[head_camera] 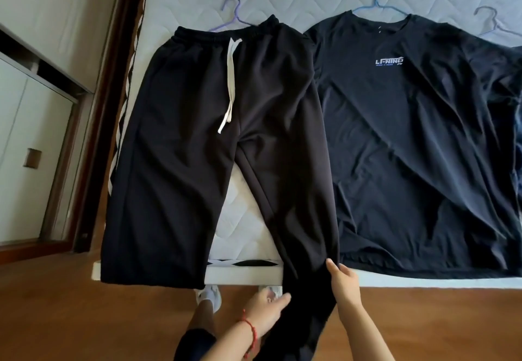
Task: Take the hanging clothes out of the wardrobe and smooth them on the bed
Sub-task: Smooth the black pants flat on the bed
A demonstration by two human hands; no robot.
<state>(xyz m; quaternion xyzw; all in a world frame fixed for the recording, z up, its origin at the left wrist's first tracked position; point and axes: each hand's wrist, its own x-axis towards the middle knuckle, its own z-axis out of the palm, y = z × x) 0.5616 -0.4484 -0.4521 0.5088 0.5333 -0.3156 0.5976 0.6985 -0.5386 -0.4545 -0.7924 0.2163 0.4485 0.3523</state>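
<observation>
Both the left hand [268,308] and right hand [343,281] pinch the trousers [197,134] leg, hem cut off below

The black T-shirt [409,134] bears "LI-NING" on its chest; the smaller line beneath is unreadable.
</observation>
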